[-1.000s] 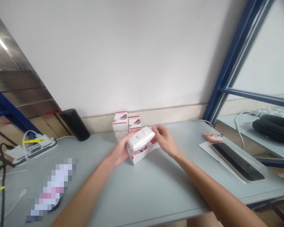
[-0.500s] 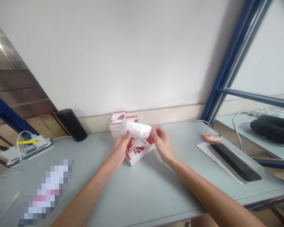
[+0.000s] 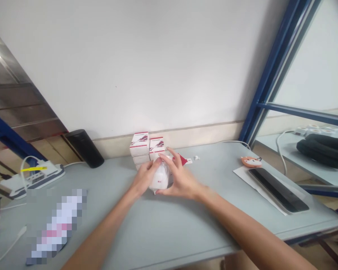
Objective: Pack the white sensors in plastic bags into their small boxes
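Note:
A white device in a clear plastic wrap (image 3: 160,177) is held low over the table, a small red mark on its face. My left hand (image 3: 143,177) grips its left upper side, thumb on top. Around its right side curves my right hand (image 3: 184,180), thumb at the lower edge and a fingertip at the upper edge, with another finger raised off it. Behind stand small white and red boxes, a stacked one (image 3: 139,144) on the left and another (image 3: 157,145) beside it. The box under the device is mostly hidden by it and my hands.
Right of the boxes lie a red piece (image 3: 182,159) and a small white item (image 3: 196,158). Further right are an orange and white object (image 3: 251,162) and a phone (image 3: 277,189) on paper. A black cylinder (image 3: 85,148) and a power strip (image 3: 36,182) stand left.
The device has come down toward me and turned so its end faces me. My right hand has gone from a pinch at its end to spread fingers around it.

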A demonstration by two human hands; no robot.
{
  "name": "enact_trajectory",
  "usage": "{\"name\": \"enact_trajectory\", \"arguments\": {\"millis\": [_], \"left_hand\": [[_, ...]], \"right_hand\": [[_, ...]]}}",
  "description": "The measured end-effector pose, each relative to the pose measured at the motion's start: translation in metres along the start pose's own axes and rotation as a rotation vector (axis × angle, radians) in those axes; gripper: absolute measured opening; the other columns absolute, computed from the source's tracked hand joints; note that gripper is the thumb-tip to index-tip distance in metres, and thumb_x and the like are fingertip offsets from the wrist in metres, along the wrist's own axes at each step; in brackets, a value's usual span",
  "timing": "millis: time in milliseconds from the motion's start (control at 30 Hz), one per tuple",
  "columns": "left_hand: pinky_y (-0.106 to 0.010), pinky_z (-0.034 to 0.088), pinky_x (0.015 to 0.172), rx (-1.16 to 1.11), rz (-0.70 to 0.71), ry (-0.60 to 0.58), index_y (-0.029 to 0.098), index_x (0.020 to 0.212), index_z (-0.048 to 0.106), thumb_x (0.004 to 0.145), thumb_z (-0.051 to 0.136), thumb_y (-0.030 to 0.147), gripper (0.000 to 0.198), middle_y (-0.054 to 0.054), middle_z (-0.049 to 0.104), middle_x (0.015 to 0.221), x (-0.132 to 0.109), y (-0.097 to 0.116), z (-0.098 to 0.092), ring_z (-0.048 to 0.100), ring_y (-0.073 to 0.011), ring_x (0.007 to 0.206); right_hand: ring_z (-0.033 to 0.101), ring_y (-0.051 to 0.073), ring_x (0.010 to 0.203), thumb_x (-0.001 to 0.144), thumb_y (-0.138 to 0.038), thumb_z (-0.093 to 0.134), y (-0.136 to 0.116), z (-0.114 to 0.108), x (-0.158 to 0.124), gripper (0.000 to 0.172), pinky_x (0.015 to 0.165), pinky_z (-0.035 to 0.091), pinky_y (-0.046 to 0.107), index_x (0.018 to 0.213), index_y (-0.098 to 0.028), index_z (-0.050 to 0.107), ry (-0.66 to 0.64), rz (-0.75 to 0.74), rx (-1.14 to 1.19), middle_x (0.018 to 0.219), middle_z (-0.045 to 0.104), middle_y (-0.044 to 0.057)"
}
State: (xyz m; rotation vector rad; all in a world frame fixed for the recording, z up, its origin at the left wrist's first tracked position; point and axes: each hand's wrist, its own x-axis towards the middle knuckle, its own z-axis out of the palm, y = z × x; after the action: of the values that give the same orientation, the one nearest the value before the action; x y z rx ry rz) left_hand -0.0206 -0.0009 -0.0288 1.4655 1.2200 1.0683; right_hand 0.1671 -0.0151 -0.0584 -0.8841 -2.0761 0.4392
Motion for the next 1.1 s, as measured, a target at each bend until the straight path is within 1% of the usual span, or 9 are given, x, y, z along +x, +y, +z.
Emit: {"name": "enact_trajectory", "arguments": {"millis": [133,200,300,367,467,667,800,1000,1100], "left_hand": [[-0.033,0.053,0.077,-0.052,0.144,0.039,0.017,0.111,0.077,0.095,0.048,0.075,0.067,-0.009,0.077,0.092,0.001,-0.006,0.005,0.07,-0.028,0.092],[-0.036,0.053,0.092,0.027,0.257,0.083,0.021,0.123,0.074,0.099,0.039,0.072,0.066,-0.009,0.076,0.112,0.0,-0.009,0.008,0.066,-0.0297,0.11],[-0.046,0.045,0.109,0.437,0.408,0.029,0.028,0.134,0.07,0.091,0.064,0.064,0.056,-0.01,0.07,0.131,-0.004,-0.016,0.011,0.057,-0.0342,0.126],[-0.051,0.043,0.11,0.625,0.401,-0.053,0.031,0.136,0.068,0.086,0.074,0.057,0.057,-0.011,0.068,0.134,-0.006,-0.021,0.012,0.058,-0.037,0.125],[-0.046,0.046,0.106,0.47,0.278,-0.087,0.031,0.143,0.063,0.092,0.066,0.054,0.055,-0.01,0.065,0.142,-0.003,-0.02,0.009,0.061,-0.0357,0.126],[-0.039,0.053,0.1,-0.255,-0.007,-0.294,0.031,0.144,0.062,0.092,0.069,0.055,0.058,-0.008,0.064,0.149,-0.003,-0.002,-0.003,0.063,-0.0347,0.131],[-0.041,0.058,0.09,-0.454,-0.193,-0.318,0.025,0.134,0.07,0.088,0.074,0.053,0.054,-0.012,0.073,0.133,-0.007,-0.006,0.0,0.072,-0.0346,0.116],[-0.041,0.059,0.087,-0.641,-0.288,-0.284,0.016,0.125,0.074,0.091,0.071,0.047,0.046,-0.015,0.077,0.123,-0.004,-0.014,0.001,0.076,-0.0322,0.103],[-0.045,0.059,0.088,-0.717,-0.329,-0.36,0.011,0.127,0.072,0.094,0.068,0.047,0.049,-0.018,0.077,0.119,-0.005,-0.013,0.0,0.076,-0.0324,0.098]], "right_hand": [[0.061,0.036,0.123,0.076,-0.045,0.088,0.004,-0.009,0.003,0.105,0.091,0.061,0.049,0.162,-0.044,0.028,0.03,-0.068,-0.076,0.167,0.025,0.013],[0.06,0.037,0.125,0.075,-0.044,0.087,0.008,-0.021,0.007,0.098,0.093,0.061,0.049,0.159,-0.042,0.037,0.192,-0.036,-0.079,0.165,0.026,0.013],[0.055,0.035,0.132,0.076,-0.043,0.086,0.018,-0.043,0.013,0.093,0.1,0.059,0.049,0.156,-0.037,0.04,0.535,0.079,-0.057,0.161,0.028,0.014],[0.053,0.032,0.133,0.076,-0.046,0.085,0.026,-0.056,0.016,0.089,0.105,0.056,0.049,0.154,-0.033,0.042,0.692,0.177,-0.031,0.156,0.032,0.014],[0.058,0.031,0.124,0.075,-0.053,0.084,0.038,-0.066,0.017,0.087,0.102,0.056,0.047,0.15,-0.029,0.047,0.783,0.365,0.075,0.15,0.038,0.016],[0.056,0.03,0.127,0.079,-0.054,0.08,0.033,-0.063,0.016,0.083,0.1,0.055,0.046,0.151,-0.033,0.044,0.676,0.286,0.23,0.153,0.04,0.013],[0.048,0.032,0.136,0.075,-0.047,0.083,0.015,-0.056,0.014,0.074,0.108,0.049,0.049,0.14,-0.033,0.052,0.579,0.11,0.168,0.149,0.042,0.01],[0.06,0.029,0.119,0.094,-0.049,0.066,0.001,-0.047,0.009,0.051,0.101,0.052,0.047,0.139,-0.031,0.052,0.447,0.143,0.353,0.142,0.055,0.01],[0.057,0.031,0.131,0.099,-0.049,0.06,-0.001,-0.046,0.007,0.042,0.111,0.046,0.05,0.136,-0.03,0.057,0.391,0.087,0.296,0.14,0.061,0.009]]}}
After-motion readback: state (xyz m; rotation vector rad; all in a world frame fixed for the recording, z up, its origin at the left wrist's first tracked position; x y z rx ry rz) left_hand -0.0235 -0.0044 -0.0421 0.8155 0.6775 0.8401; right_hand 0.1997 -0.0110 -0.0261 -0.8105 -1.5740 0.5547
